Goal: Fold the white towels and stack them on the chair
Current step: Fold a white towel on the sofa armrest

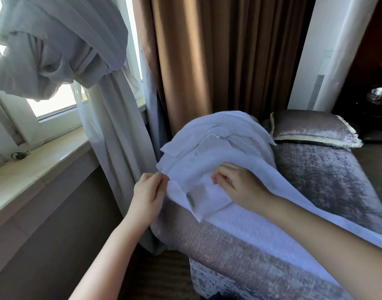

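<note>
Towels, white, heaped over arm of velvet chair, near brown curtain. Left hand pinching top towel's edge between thumb and fingers. Right hand resting on towel, fingers curled; grip impossible to tell.

Nubby terry towels, crushed-velvet chair

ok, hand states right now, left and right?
Left hand: closed, fingers pinching the edge of the white towel.
Right hand: fingers curled on the white towel; actual grip cannot be told.
</note>
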### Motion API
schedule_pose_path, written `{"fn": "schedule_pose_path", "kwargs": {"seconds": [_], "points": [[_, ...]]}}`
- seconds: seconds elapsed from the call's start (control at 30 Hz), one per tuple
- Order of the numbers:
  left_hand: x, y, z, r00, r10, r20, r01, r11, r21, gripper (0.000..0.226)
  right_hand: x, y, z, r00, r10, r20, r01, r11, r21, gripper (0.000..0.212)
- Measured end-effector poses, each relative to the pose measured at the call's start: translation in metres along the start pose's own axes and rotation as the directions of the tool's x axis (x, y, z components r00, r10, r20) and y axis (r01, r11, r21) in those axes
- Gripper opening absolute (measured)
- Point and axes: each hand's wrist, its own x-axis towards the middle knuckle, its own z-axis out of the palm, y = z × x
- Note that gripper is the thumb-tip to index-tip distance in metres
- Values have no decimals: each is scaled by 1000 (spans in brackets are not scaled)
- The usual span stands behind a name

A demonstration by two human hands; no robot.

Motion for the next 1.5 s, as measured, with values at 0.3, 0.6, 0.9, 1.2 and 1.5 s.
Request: {"fn": "schedule_pose_path", "kwargs": {"seconds": [0.3, 0.6, 0.9, 1.2, 1.5], "points": [[-18, -12, 12, 995, -55, 89, 63, 994, -92, 37, -44, -3, 30, 945, -316, 86, 322, 849, -419, 14], [-9, -5, 14, 943, -319, 94, 331, 927, -173, 24, 39, -8, -2, 955, 265, -131, -289, 933, -216, 22], [3, 10, 9, 933, -359, 32, 357, 932, 60, 14, 52, 13, 23, 959, 219, -183, -276, 870, -409, 25], [-5, 128, 76, 940, 341, 14, -341, 937, 83, 22, -91, 44, -67, 956, 178, -231, -269, 846, -461, 19], [-29, 273, 205, 750, 526, 401, -522, 843, -131, 45, -310, 92, -204, 756, 474, -451, -651, 617, -442, 15]]}}
